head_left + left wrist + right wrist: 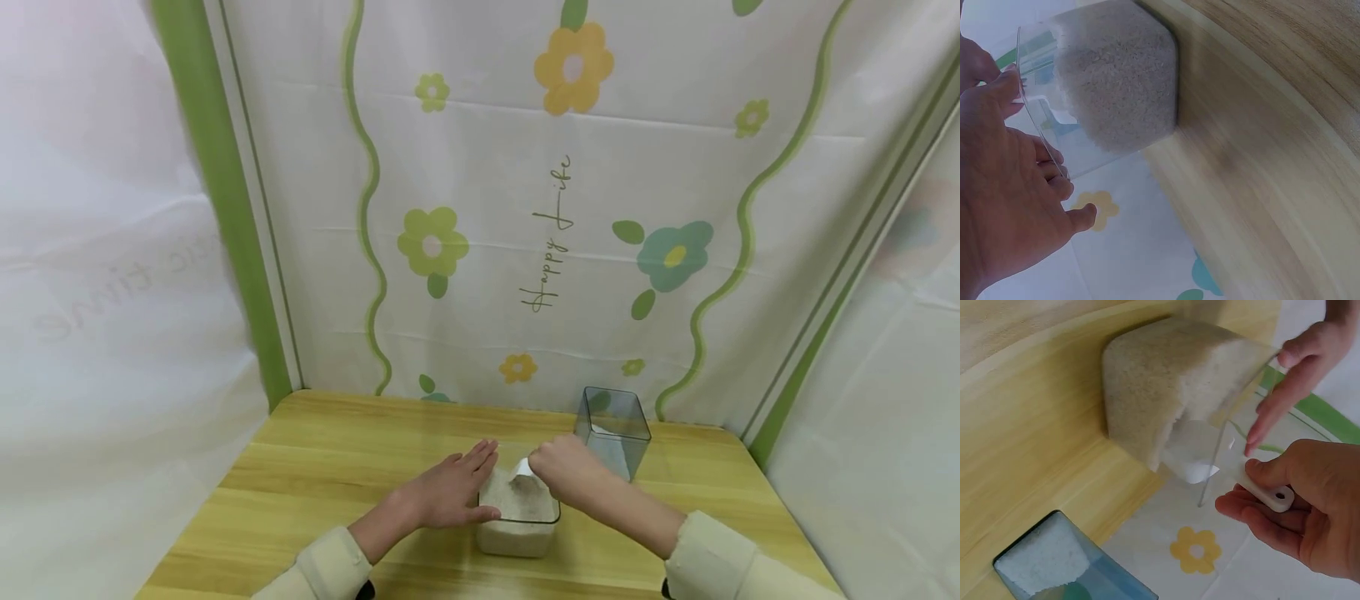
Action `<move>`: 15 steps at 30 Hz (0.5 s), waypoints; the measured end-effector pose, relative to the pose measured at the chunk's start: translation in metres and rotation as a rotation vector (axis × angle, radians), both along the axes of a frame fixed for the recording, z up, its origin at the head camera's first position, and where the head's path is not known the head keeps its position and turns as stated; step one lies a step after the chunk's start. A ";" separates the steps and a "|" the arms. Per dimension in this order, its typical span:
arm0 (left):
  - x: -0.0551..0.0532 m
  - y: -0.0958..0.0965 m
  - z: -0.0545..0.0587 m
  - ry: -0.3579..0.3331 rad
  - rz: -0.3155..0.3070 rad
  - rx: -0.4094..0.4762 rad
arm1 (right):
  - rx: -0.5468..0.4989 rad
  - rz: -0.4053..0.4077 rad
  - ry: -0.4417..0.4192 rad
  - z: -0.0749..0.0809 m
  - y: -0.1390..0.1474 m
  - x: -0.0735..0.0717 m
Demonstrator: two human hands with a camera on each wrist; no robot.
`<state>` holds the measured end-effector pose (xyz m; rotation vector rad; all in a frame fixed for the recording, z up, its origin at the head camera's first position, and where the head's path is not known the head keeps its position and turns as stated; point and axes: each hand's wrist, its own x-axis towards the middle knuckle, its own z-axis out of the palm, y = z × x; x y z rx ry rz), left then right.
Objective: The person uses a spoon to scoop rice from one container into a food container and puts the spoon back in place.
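Observation:
A clear square container [520, 522] of rice [1122, 75] stands on the table near the middle. My left hand [450, 493] rests on its left rim, fingers mostly straight and the thumb over the near side. The right hand [567, 473] grips the handle of a white scoop [1188, 453] at the container's right. Its bowl is inside the container, touching the rice, which dips around it. In the right wrist view, the thumb and curled fingers pinch the scoop's handle [1275, 499].
Behind the right hand, a bluish transparent container [636, 454] holds some white grains [1044, 556]. The wooden table [322, 450] ends at a white flowered curtain [480, 167], with more curtain on both sides.

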<state>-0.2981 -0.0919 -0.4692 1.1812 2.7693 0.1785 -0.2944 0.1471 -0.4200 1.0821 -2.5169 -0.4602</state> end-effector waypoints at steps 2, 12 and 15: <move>0.000 0.000 -0.001 -0.003 -0.003 0.002 | 0.004 -0.004 0.020 -0.005 -0.004 -0.004; 0.000 0.001 -0.002 0.092 0.001 -0.039 | -0.008 -0.013 -0.295 -0.001 -0.014 -0.025; 0.001 0.001 -0.001 0.110 -0.007 -0.049 | -0.073 0.019 -0.424 0.002 -0.010 -0.029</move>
